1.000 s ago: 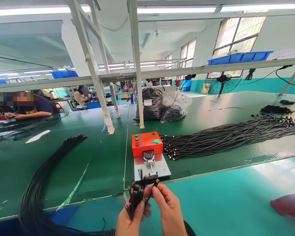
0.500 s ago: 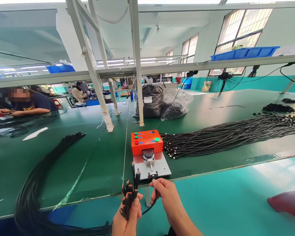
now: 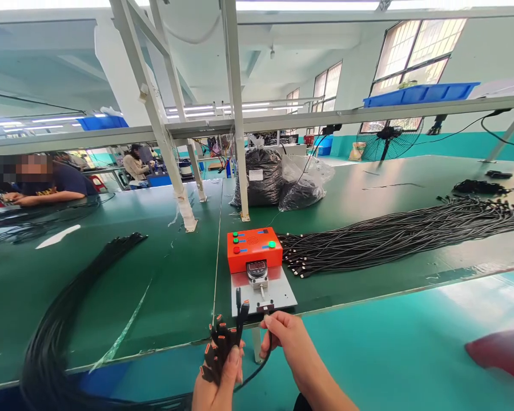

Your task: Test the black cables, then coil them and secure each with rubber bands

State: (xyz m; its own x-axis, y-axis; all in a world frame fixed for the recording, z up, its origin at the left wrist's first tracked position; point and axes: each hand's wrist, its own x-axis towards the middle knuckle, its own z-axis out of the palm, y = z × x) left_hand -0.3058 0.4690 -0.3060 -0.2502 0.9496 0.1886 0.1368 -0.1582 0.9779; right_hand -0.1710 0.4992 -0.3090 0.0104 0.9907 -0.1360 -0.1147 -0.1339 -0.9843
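Note:
My left hand point(image 3: 223, 371) is closed round a bunch of black cables, whose connector ends point(image 3: 217, 345) with orange tips fan upward. My right hand point(image 3: 285, 337) pinches one black cable point(image 3: 257, 371) close to its connector, at the front edge of a metal test plate point(image 3: 278, 288). That connector's tip is at the small dark slot on the plate; whether it is inside I cannot tell. Behind the slot stands a round digital gauge point(image 3: 257, 269), joined to an orange box point(image 3: 255, 245) with green and red buttons. The held cables trail off to the lower left.
A long bundle of black cables point(image 3: 389, 234) lies on the green table right of the box. Another bundle point(image 3: 64, 308) curves over the left front edge. Metal posts point(image 3: 237, 142) and bagged goods point(image 3: 261, 177) stand behind. A person point(image 3: 64, 177) leans on the table at far left.
The connector bunch in my left hand has shifted slightly left and spread a little. My right hand stays at the plate's front edge. The whole view has moved slightly.

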